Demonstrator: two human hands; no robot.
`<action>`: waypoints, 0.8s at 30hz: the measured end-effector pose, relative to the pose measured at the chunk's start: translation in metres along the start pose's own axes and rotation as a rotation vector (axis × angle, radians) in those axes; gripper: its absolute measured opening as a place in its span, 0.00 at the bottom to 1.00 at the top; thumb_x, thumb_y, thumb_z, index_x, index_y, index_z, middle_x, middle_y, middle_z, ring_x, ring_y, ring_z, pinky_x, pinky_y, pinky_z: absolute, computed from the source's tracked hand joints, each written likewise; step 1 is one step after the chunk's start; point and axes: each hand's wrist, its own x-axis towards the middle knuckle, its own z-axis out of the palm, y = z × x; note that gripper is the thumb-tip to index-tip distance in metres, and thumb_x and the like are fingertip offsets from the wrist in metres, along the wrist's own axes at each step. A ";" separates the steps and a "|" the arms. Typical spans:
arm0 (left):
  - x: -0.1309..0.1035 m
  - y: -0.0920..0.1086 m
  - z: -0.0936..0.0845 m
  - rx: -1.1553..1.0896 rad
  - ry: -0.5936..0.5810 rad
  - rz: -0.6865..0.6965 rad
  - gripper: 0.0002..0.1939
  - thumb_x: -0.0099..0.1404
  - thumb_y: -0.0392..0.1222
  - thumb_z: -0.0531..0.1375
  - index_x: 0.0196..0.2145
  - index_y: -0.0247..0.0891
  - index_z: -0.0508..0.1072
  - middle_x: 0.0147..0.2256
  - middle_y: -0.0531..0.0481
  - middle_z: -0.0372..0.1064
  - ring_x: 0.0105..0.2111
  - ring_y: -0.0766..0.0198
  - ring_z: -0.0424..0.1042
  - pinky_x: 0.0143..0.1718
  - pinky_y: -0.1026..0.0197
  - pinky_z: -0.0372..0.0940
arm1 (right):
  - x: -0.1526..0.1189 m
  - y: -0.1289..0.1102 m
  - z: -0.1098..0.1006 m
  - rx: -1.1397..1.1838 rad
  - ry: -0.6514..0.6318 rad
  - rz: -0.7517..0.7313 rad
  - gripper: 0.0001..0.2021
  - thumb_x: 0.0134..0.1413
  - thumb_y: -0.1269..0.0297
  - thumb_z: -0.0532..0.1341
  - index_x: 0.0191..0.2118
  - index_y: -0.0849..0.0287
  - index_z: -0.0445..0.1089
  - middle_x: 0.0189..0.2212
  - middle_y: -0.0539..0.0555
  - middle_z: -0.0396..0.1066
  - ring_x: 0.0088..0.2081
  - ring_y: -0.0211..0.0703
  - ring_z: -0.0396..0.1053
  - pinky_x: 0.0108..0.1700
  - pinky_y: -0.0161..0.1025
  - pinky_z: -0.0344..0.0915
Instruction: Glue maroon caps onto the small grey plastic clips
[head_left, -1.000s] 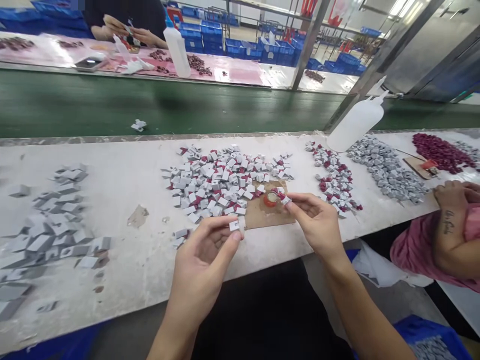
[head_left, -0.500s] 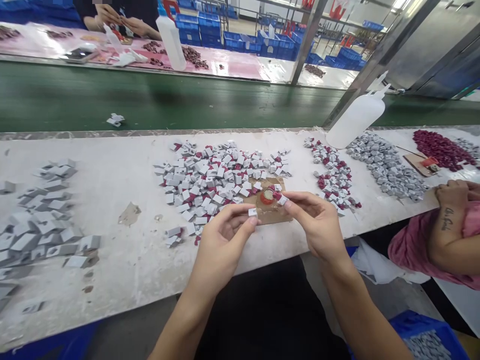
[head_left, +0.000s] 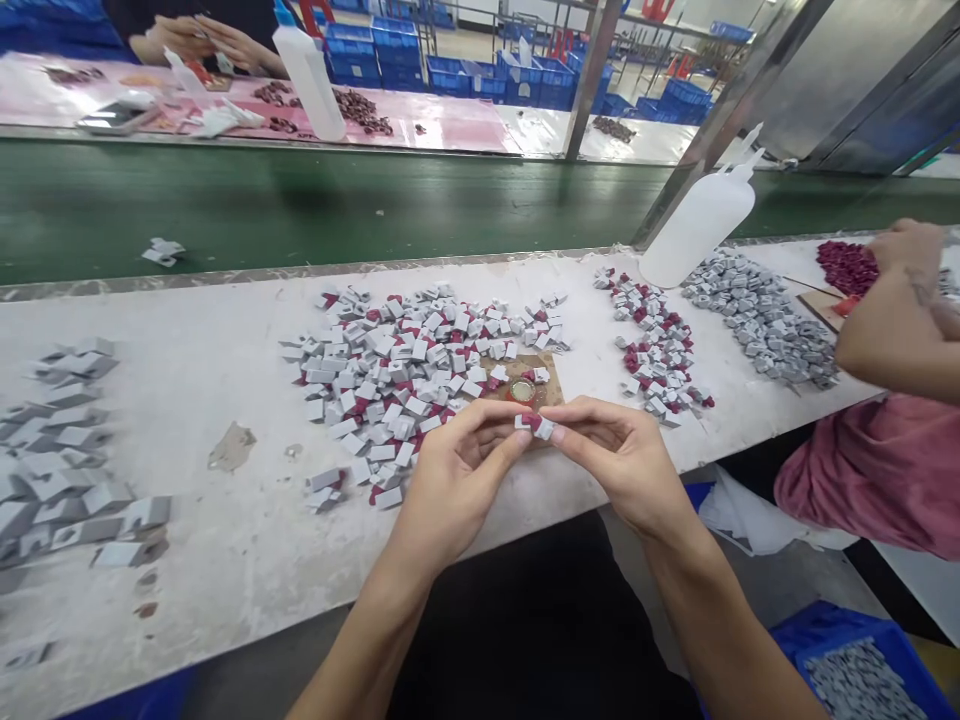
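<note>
My left hand point(head_left: 457, 485) pinches a small grey plastic block point(head_left: 520, 422) between thumb and fingertips. In the fingers of my right hand point(head_left: 634, 465) is a grey-and-maroon plastic piece point(head_left: 544, 430). Its maroon part meets the grey block between my fingertips; whether the two are joined I cannot tell. Just beyond my hands a brown board point(head_left: 553, 375) carries a small round red-rimmed dish point(head_left: 522, 391). A heap of grey and maroon pieces point(head_left: 405, 365) spreads to the left of the board.
Grey blocks point(head_left: 82, 490) lie at the left. A white squeeze bottle point(head_left: 697, 225) leans near the metal post, beside more piles. A co-worker's arm point(head_left: 907, 310) reaches over the table at right. Behind the table runs a green conveyor belt point(head_left: 420, 210); a blue crate point(head_left: 806, 640) stands below right.
My right hand has moved left and my left hand slightly right, bringing their pieces together. The co-worker's arm at right has reached forward to the maroon pile. The view has shifted slightly.
</note>
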 end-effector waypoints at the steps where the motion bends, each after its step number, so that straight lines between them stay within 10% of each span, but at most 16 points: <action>1: -0.001 0.001 -0.001 0.039 -0.004 0.026 0.05 0.75 0.43 0.74 0.46 0.42 0.88 0.46 0.47 0.87 0.48 0.58 0.87 0.54 0.60 0.83 | 0.000 -0.001 0.000 0.001 -0.022 -0.001 0.06 0.63 0.59 0.82 0.44 0.48 0.92 0.43 0.53 0.92 0.49 0.54 0.91 0.57 0.49 0.88; 7: 0.001 0.021 -0.018 0.337 -0.026 0.096 0.06 0.76 0.47 0.71 0.47 0.45 0.87 0.45 0.49 0.86 0.43 0.57 0.85 0.46 0.58 0.80 | 0.009 -0.006 -0.001 -0.066 -0.146 -0.033 0.07 0.66 0.58 0.79 0.48 0.47 0.92 0.47 0.52 0.91 0.51 0.52 0.89 0.56 0.47 0.86; 11: 0.010 0.040 -0.059 0.817 0.248 0.135 0.12 0.73 0.53 0.70 0.46 0.46 0.88 0.45 0.48 0.84 0.42 0.52 0.79 0.44 0.55 0.75 | 0.025 -0.012 -0.043 -0.626 0.113 -0.169 0.13 0.71 0.58 0.70 0.54 0.50 0.90 0.52 0.57 0.89 0.49 0.54 0.86 0.51 0.51 0.83; 14: 0.012 0.044 -0.090 0.964 0.452 -0.099 0.17 0.69 0.57 0.69 0.47 0.44 0.87 0.43 0.49 0.83 0.34 0.54 0.74 0.39 0.55 0.71 | 0.032 -0.018 -0.087 -0.986 0.295 -0.172 0.14 0.67 0.63 0.66 0.49 0.51 0.89 0.49 0.59 0.87 0.49 0.59 0.83 0.54 0.56 0.79; 17: 0.010 0.040 -0.107 0.990 0.528 -0.276 0.18 0.65 0.58 0.68 0.45 0.45 0.86 0.39 0.50 0.83 0.28 0.56 0.69 0.35 0.54 0.69 | 0.032 -0.017 -0.112 -1.185 0.212 -0.109 0.16 0.64 0.63 0.67 0.52 0.50 0.89 0.50 0.60 0.85 0.56 0.65 0.80 0.57 0.59 0.76; 24: 0.001 0.024 -0.102 1.047 0.468 -0.086 0.21 0.63 0.57 0.64 0.46 0.44 0.86 0.43 0.43 0.85 0.51 0.38 0.81 0.54 0.43 0.71 | 0.040 0.002 -0.112 -1.276 0.180 -0.061 0.14 0.68 0.61 0.64 0.51 0.54 0.88 0.50 0.65 0.82 0.56 0.70 0.78 0.52 0.60 0.76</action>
